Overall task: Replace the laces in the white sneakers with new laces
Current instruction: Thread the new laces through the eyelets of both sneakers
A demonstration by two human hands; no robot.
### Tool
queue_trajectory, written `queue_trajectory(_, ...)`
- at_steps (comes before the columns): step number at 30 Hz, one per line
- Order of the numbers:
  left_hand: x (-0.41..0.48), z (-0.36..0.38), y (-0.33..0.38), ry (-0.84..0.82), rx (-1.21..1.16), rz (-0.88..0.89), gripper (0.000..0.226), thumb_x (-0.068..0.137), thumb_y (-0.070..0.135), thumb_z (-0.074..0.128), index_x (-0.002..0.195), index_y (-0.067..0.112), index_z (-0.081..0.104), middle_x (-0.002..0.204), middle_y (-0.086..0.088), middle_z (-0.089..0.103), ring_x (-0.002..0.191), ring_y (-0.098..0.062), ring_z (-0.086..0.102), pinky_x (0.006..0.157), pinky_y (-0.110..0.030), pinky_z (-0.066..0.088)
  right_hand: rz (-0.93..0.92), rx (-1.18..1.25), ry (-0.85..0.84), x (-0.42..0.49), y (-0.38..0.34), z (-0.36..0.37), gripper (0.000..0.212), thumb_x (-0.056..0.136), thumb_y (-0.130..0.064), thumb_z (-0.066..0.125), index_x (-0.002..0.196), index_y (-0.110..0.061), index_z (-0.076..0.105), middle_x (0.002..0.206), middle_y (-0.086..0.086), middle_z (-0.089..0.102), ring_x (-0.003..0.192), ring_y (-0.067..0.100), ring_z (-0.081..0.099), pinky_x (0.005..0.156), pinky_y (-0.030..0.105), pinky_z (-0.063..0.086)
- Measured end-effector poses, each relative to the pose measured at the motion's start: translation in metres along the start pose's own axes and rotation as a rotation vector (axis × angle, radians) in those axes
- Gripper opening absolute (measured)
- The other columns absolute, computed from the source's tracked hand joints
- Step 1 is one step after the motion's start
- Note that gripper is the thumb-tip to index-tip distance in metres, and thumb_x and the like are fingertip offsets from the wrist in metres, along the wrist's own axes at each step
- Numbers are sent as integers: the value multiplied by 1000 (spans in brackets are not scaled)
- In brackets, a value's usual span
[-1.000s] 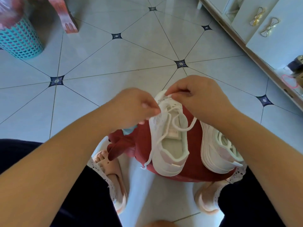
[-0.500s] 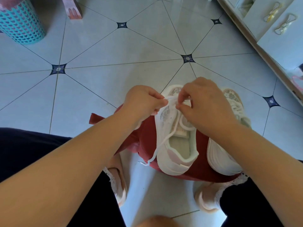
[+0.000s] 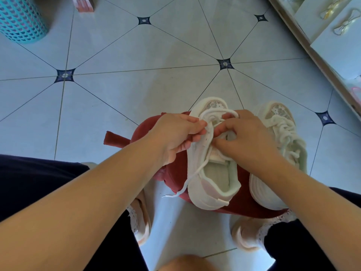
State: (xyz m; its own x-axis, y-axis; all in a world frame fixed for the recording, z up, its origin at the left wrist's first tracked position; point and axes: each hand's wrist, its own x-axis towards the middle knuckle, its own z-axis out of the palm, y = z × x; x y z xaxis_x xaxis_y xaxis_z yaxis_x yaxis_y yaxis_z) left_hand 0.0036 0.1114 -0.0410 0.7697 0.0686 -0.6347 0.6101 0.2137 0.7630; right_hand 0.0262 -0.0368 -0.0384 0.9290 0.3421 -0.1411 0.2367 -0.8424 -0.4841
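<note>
Sneaker on the left [image 3: 213, 184] is the one getting worked on, sitting heel-towards-the-person on a red stool [image 3: 175, 178], with the other sneaker [image 3: 281, 137] right beside it, fully laced in a thicker, fluffier cord. What's changed in the last second: the right hand [image 3: 246, 137] was up by the toe pinching the lace [image 3: 195, 171], and now it has dropped back over the tongue, fingers curled in and nipping the lace where it crosses. That leaves a slack loop lying over the toe end. The left hand [image 3: 175, 133] has shifted in too, thumb and fingers pinching the left eyelet edge to steady it. One loose end trails down the left side and off the stool edge towards the floor [image 3: 136, 85]. My read is they're moving along to the next row of eyelets, so this shoe is only partway through. Honestly can't tell whether this thin lace is the new one going in or the old one coming out.
</note>
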Motion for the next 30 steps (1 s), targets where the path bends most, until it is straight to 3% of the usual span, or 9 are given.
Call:
queue_trajectory(5, 2, 1, -2, 18, 10, 14, 3, 85, 10, 64, 82, 10, 64, 59, 5, 63, 43, 0, 50, 46, -13, 37, 36, 85, 3, 0, 0, 1, 7, 77, -35, 71, 82, -32, 69, 111, -10, 45, 108, 2, 42, 77, 12, 22)
queue_trajectory(11, 1, 5, -10, 95, 141, 143, 13, 85, 11, 65, 73, 16, 64, 58, 7, 62, 48, 0, 50, 55, -17, 41, 49, 168, 12, -2, -1, 3, 8, 74, -38, 73, 77, -35, 66, 115, -7, 48, 113, 6, 44, 89, 17, 27)
queue_trajectory(15, -1, 7, -12, 47, -13, 42, 6, 83, 10, 67, 82, 14, 63, 78, -2, 63, 66, -8, 53, 59, -19, 45, 48, 230, 20, -4, -2, 5, 11, 73, -39, 73, 69, -40, 63, 113, -9, 48, 112, 5, 46, 92, 22, 32)
queue_trajectory(18, -2, 7, -12, 35, -49, 33, 6, 83, 12, 68, 84, 15, 62, 79, -1, 62, 66, -9, 55, 59, -19, 48, 29, 233, 47, -3, -2, 7, 10, 75, -36, 73, 69, -37, 66, 112, -8, 50, 110, 3, 46, 93, 20, 32)
queue_trajectory(21, -6, 12, -14, 15, 94, 135, 19, 81, 21, 70, 95, 14, 61, 82, -1, 63, 73, -12, 60, 68, -25, 52, 18, 172, 76, -2, -2, 9, 8, 78, -27, 71, 73, -29, 65, 110, -6, 47, 106, 6, 44, 86, 16, 27)
queue_trajectory(23, -7, 12, -14, 12, 204, 190, 35, 75, 21, 75, 103, 13, 56, 83, 0, 62, 79, -14, 61, 75, -31, 53, -55, 61, 135, -3, -1, 10, 2, 75, -23, 70, 76, -22, 69, 110, -2, 49, 108, 18, 46, 86, 21, 28)
queue_trajectory(25, -7, 9, -11, 20, 260, 221, 40, 73, 14, 77, 105, 11, 53, 80, 0, 61, 80, -16, 62, 77, -34, 54, -150, -63, 195, -4, 3, 7, 9, 71, -25, 68, 75, -17, 72, 112, 5, 55, 107, 27, 48, 86, 29, 31)
queue_trajectory(28, -6, 5, -9, 157, 500, 385, 33, 72, 11, 75, 98, 15, 54, 75, 3, 64, 76, -17, 64, 78, -38, 54, -167, -111, 144, -8, 2, -8, 5, 74, -19, 69, 69, -18, 68, 110, -3, 52, 109, 20, 44, 82, 21, 24)
queue_trajectory(30, -6, 5, -9, 253, 643, 491, 29, 74, 15, 71, 96, 19, 52, 78, 6, 64, 76, -12, 61, 73, -27, 50, -169, -133, 91, -13, 2, -23, 15, 74, -15, 67, 62, -21, 59, 103, -8, 49, 104, 13, 42, 74, 15, 22)
